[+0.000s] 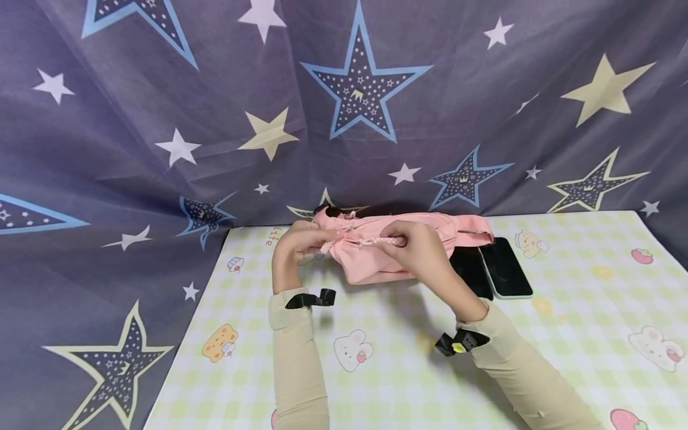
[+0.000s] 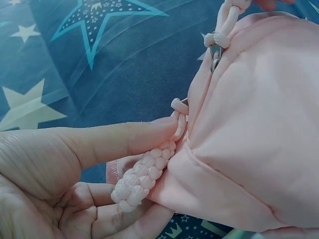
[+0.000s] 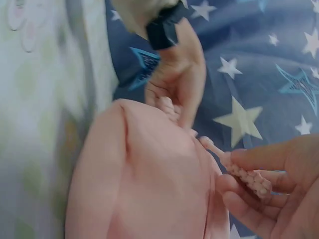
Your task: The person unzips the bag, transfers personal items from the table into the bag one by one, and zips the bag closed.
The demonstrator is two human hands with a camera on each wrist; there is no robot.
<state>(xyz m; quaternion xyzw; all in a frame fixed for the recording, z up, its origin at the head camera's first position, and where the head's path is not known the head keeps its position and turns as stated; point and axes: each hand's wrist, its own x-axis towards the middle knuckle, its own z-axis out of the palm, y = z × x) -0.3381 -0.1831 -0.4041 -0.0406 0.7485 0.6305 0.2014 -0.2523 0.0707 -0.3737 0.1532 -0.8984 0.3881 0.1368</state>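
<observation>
A pink fabric bag (image 1: 371, 269) with a zipper lies across the back of the table. At its left end my left hand (image 1: 301, 239) pinches a braided cord zipper pull (image 2: 144, 174) between thumb and fingers, close against the fabric. My right hand (image 1: 419, 242), over the middle of the bag, pinches a second braided zipper pull (image 3: 249, 179) between thumb and fingers. This second cord is looped to a metal slider (image 2: 215, 55) and stretches taut to the right. A pink strap (image 1: 475, 230) sticks out at the bag's right end.
Right of the bag lies a phone (image 1: 505, 269) with a dark screen, and beside it a black flat object (image 1: 472, 272) partly hidden by my right arm. The table (image 1: 398, 382) has a checked cartoon cloth. A star-patterned curtain (image 1: 344, 167) hangs directly behind.
</observation>
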